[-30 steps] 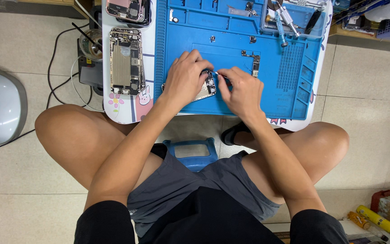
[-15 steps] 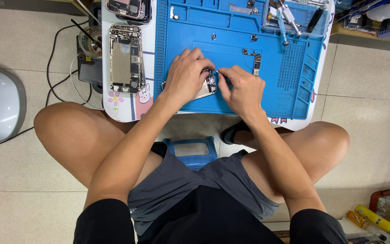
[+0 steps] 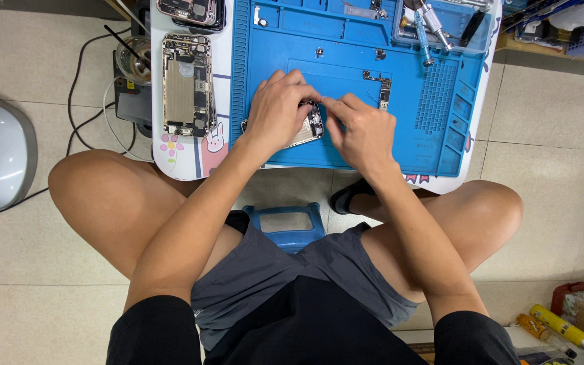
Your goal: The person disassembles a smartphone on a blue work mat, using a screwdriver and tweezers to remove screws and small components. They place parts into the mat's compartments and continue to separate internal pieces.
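right hand: fingertips pinched onto the top edge of the opened phone
left hand: curled over the phone, pinning it down
phone: on the blue mat, front middle
farther back: small circuit board, second open phone left on the bench

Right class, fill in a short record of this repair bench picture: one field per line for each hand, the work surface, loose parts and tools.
left hand: resting on and steadying the small opened phone body
right hand: fingertips pinched at that phone's edge; any tool hidden
work surface: blue rubber repair mat on a small white table
loose parts: narrow circuit board on the mat
spare unit: open silver phone chassis left of the mat
tools: screwdrivers in the mat's top tray
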